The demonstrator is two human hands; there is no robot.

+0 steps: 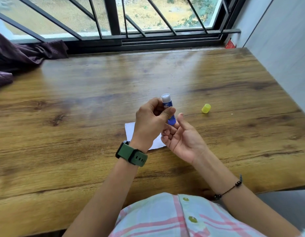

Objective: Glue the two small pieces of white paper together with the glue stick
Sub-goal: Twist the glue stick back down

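Observation:
A blue glue stick (166, 106) with a white uncapped top stands upright above the middle of the wooden table (79, 117). My left hand (150, 124) grips its barrel with thumb and fingers. My right hand (180, 135) is palm up just under it, its fingertips touching the bottom end of the stick. The stick's yellow cap (206, 108) lies on the table to the right. White paper (131, 132) lies flat under my hands, mostly hidden; I cannot tell whether it is one piece or two.
A dark purple cloth (19, 57) is bunched at the table's back left corner. A barred window (114, 23) runs along the far edge, and a grey wall (285, 48) bounds the right side. A small red object (230, 43) sits at the back right corner.

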